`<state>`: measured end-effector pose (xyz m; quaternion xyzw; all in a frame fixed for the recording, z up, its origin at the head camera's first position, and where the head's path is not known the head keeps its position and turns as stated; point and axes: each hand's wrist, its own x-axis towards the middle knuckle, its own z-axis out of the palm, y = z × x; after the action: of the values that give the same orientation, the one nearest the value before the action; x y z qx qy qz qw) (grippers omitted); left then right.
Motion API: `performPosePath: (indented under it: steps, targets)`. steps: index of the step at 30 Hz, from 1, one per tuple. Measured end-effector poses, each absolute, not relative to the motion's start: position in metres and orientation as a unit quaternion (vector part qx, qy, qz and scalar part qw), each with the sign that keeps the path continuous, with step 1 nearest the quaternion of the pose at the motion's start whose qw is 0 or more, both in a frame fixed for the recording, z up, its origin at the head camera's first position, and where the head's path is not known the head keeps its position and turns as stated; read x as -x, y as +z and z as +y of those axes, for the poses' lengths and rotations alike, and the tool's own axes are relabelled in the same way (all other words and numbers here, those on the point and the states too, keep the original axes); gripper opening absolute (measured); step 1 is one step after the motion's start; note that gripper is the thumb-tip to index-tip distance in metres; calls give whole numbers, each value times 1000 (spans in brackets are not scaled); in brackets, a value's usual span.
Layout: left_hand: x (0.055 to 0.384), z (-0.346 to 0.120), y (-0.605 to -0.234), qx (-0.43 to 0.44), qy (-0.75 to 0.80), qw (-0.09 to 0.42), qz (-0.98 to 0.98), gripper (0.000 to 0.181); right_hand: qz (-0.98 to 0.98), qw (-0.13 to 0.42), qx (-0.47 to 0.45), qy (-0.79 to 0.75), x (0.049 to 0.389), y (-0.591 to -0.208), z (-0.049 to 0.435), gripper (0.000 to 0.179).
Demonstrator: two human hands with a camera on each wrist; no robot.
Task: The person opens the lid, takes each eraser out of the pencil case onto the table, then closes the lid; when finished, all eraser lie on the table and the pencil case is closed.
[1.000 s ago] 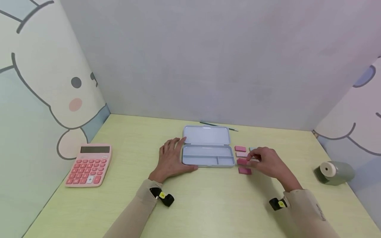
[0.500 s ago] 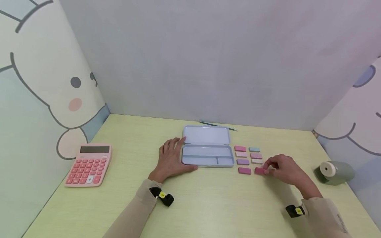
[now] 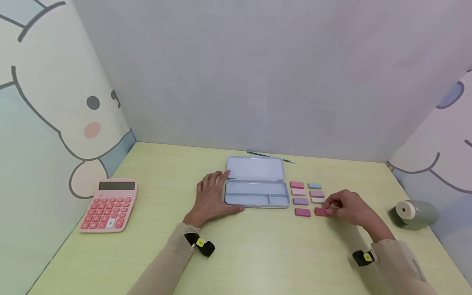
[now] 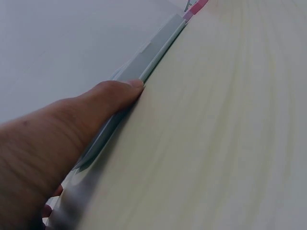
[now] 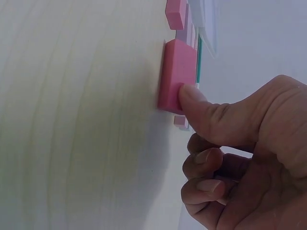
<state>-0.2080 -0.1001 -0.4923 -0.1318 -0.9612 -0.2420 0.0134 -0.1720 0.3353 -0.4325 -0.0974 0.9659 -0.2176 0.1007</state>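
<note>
A pale blue pencil case (image 3: 258, 199) lies open on the table, its lid (image 3: 255, 167) folded back toward the wall. My left hand (image 3: 211, 198) rests at the case's left end with fingers spread; the thumb (image 4: 115, 94) touches its front edge. To the right of the case, my right hand (image 3: 348, 209) pinches a dark pink eraser (image 5: 178, 67) by its right end, low over the table. That eraser is at the near end of the right column of small erasers. Beside it lies a magenta eraser (image 3: 302, 212), front of the left column.
Behind these are a purple eraser (image 3: 300, 201), a white eraser (image 3: 318, 200), a blue eraser (image 3: 314, 185) and several pink ones. A pencil (image 3: 259, 154) lies behind the lid. A pink calculator (image 3: 109, 205) is at left, a grey-green pencil sharpener (image 3: 418, 214) at right.
My right hand has carried the dark pink eraser rightward from over the left column to the front of the right column. During the last half second it has barely moved. My left hand stays put.
</note>
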Motion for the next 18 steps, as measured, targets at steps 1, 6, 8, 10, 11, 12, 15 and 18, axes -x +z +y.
performPosePath:
  steps: [1, 6, 8, 10, 11, 12, 15, 18]
  targets:
    - [208, -100, -492, 131, -242, 13, -961, 126, 965, 103, 99, -218, 173, -433, 335, 5]
    - [208, -99, -492, 129, -242, 13, -961, 126, 963, 118, 94, -224, 176, -434, 336, 5]
    - [207, -99, -492, 130, -243, 13, -961, 126, 962, 124, 91, -226, 176, -435, 336, 6]
    - [207, -99, -492, 130, -243, 13, -961, 126, 962, 126, 88, -228, 176, -435, 335, 6]
    - [207, -99, -492, 131, -244, 14, -961, 126, 962, 125, 86, -228, 176, -435, 335, 5]
    - [207, -99, -492, 131, -243, 14, -961, 126, 962, 124, 86, -229, 175, -435, 334, 5]
    - [207, -99, -492, 132, -243, 18, -961, 126, 962, 120, 80, -230, 175, -435, 333, 4]
    - [207, -100, -492, 132, -242, 17, -961, 126, 964, 116, 75, -227, 174, -435, 332, 4]
